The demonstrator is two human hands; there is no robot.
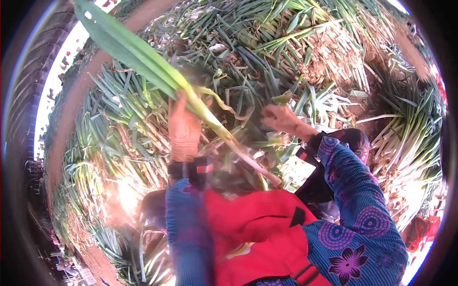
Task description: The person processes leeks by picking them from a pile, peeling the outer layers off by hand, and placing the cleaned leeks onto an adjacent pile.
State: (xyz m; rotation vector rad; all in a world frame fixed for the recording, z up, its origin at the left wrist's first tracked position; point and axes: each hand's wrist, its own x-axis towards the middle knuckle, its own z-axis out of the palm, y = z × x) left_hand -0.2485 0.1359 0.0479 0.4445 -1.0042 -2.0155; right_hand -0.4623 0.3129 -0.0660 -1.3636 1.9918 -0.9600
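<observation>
My left hand (185, 126) is wrapped round a long leek (210, 119). Its broad green leaves point to the upper left, and its pale root end slants down to the right over my lap. A withered, yellowish leaf (228, 108) hangs off the stalk and curls toward my right hand (281, 119). That hand is apart from the stalk, fingers curled closed; whatever they may hold is too small or blurred to make out. Loose stripped leaves (274, 155) lie below and between the hands.
Heaps of leeks surround me: one pile (129, 105) to the left, a large one (329, 52) at the upper right, another (415, 128) at the right. A bare dirt strip (59, 128) curves along the left. My red apron (257, 229) covers my front.
</observation>
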